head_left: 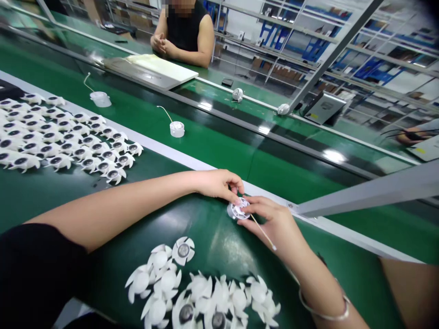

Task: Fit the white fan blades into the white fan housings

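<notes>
Between my two hands a small round white fan housing (235, 212) is held a little tilted, its spoked face up. A thin yellowish cable with a small white plug (273, 248) runs from it past my right palm. My right hand (274, 219) grips the housing from the right, thumb below and fingers above. From the left, my left hand (221, 183) is closed with its thumb pressed on the housing's upper face; part of its fingers is hidden. Loose white fan blades (219, 297) lie heaped nearest me, some with dark round hubs facing up.
Many white fan blades (51, 135) stand in rows at the left. Beyond a pale rail, two cabled housings (177, 130) sit on the green conveyor belt (219, 141). A grey metal post (360, 189) slants in at the right. Across the line sits a person (188, 36), hands together.
</notes>
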Action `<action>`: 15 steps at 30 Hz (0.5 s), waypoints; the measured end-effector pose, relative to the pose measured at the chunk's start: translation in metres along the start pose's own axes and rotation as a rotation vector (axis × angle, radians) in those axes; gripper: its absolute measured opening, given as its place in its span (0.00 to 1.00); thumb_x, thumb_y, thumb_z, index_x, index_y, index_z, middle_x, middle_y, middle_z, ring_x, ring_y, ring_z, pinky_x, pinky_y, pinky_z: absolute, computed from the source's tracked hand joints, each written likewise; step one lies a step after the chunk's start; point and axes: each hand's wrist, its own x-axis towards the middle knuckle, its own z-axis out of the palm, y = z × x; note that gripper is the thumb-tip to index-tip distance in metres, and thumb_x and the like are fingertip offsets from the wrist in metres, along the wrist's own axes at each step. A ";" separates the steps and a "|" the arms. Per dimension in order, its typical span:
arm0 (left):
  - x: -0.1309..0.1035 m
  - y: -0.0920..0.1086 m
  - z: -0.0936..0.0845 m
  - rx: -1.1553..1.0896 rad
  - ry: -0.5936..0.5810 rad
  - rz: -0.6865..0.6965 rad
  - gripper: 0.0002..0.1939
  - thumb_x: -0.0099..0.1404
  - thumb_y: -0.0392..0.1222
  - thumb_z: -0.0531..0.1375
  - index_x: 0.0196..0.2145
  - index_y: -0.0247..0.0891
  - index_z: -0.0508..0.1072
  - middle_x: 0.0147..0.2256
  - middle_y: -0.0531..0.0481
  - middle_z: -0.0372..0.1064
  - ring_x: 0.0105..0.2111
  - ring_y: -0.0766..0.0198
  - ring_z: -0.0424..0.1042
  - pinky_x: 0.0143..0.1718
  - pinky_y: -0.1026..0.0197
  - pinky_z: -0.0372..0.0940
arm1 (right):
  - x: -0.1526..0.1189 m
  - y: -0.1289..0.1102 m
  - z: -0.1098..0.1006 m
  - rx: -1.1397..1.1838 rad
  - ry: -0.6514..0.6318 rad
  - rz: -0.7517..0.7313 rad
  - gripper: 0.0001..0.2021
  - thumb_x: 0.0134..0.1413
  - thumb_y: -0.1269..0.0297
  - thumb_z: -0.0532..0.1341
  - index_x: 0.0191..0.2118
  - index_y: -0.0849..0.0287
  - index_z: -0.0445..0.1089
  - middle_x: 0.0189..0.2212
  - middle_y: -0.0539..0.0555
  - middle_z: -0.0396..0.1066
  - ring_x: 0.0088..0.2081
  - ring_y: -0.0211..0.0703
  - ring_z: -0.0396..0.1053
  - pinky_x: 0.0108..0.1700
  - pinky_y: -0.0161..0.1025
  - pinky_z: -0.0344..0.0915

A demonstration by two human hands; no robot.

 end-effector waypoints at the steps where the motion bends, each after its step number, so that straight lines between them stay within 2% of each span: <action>1: -0.002 0.003 -0.001 0.047 -0.003 -0.012 0.25 0.58 0.52 0.67 0.48 0.34 0.72 0.38 0.50 0.70 0.30 0.69 0.67 0.32 0.65 0.60 | 0.000 0.004 -0.001 0.019 -0.032 -0.023 0.06 0.55 0.64 0.68 0.40 0.54 0.77 0.47 0.55 0.76 0.48 0.47 0.75 0.51 0.43 0.73; 3: -0.011 0.016 -0.005 0.166 -0.031 -0.032 0.28 0.60 0.54 0.65 0.53 0.34 0.69 0.42 0.48 0.71 0.34 0.67 0.69 0.35 0.65 0.62 | 0.001 0.014 -0.005 0.007 -0.070 -0.050 0.07 0.57 0.63 0.67 0.42 0.54 0.76 0.49 0.56 0.75 0.50 0.49 0.74 0.54 0.46 0.71; 5: -0.029 0.036 -0.009 0.314 -0.061 -0.055 0.31 0.61 0.55 0.64 0.57 0.35 0.67 0.49 0.44 0.70 0.40 0.62 0.71 0.40 0.63 0.64 | 0.002 0.023 -0.011 -0.112 -0.014 -0.017 0.14 0.60 0.64 0.62 0.51 0.57 0.73 0.55 0.61 0.71 0.55 0.54 0.71 0.58 0.52 0.69; 7: -0.056 0.057 -0.009 0.452 -0.032 -0.078 0.35 0.61 0.58 0.64 0.59 0.37 0.66 0.56 0.42 0.66 0.47 0.57 0.71 0.47 0.59 0.65 | 0.001 0.026 -0.024 -0.310 0.080 0.111 0.25 0.60 0.67 0.59 0.63 0.64 0.62 0.64 0.69 0.59 0.59 0.63 0.65 0.56 0.60 0.68; 9: -0.092 0.072 -0.001 0.526 0.067 -0.040 0.36 0.61 0.60 0.64 0.61 0.41 0.64 0.61 0.43 0.62 0.56 0.53 0.66 0.56 0.55 0.62 | -0.007 0.019 -0.044 -0.482 0.131 0.257 0.33 0.60 0.67 0.58 0.69 0.67 0.51 0.68 0.72 0.48 0.61 0.70 0.62 0.52 0.64 0.70; 10: -0.111 0.076 0.008 0.555 0.095 0.003 0.37 0.61 0.62 0.63 0.62 0.43 0.63 0.63 0.43 0.59 0.60 0.52 0.62 0.60 0.53 0.59 | -0.015 0.011 -0.055 -0.523 0.138 0.299 0.33 0.61 0.64 0.58 0.69 0.67 0.51 0.67 0.72 0.50 0.61 0.70 0.63 0.51 0.64 0.71; 12: -0.150 0.074 0.034 0.637 0.168 0.060 0.43 0.56 0.67 0.64 0.63 0.46 0.61 0.64 0.44 0.58 0.62 0.49 0.59 0.62 0.49 0.58 | -0.042 -0.013 -0.071 -0.512 0.163 0.296 0.29 0.63 0.57 0.58 0.66 0.62 0.57 0.63 0.68 0.61 0.59 0.65 0.66 0.53 0.62 0.71; 14: -0.181 0.061 0.067 0.747 0.261 0.070 0.48 0.53 0.71 0.64 0.65 0.50 0.58 0.65 0.43 0.57 0.63 0.44 0.59 0.61 0.43 0.60 | -0.080 -0.043 -0.069 -0.435 0.176 0.242 0.27 0.63 0.52 0.59 0.63 0.55 0.61 0.58 0.62 0.67 0.58 0.59 0.68 0.56 0.57 0.70; 15: -0.193 0.052 0.083 0.798 0.327 0.060 0.49 0.52 0.72 0.63 0.66 0.50 0.57 0.65 0.42 0.56 0.63 0.41 0.59 0.60 0.40 0.61 | -0.100 -0.057 -0.058 -0.400 0.155 0.225 0.28 0.62 0.51 0.60 0.64 0.53 0.60 0.61 0.61 0.65 0.59 0.58 0.66 0.56 0.55 0.70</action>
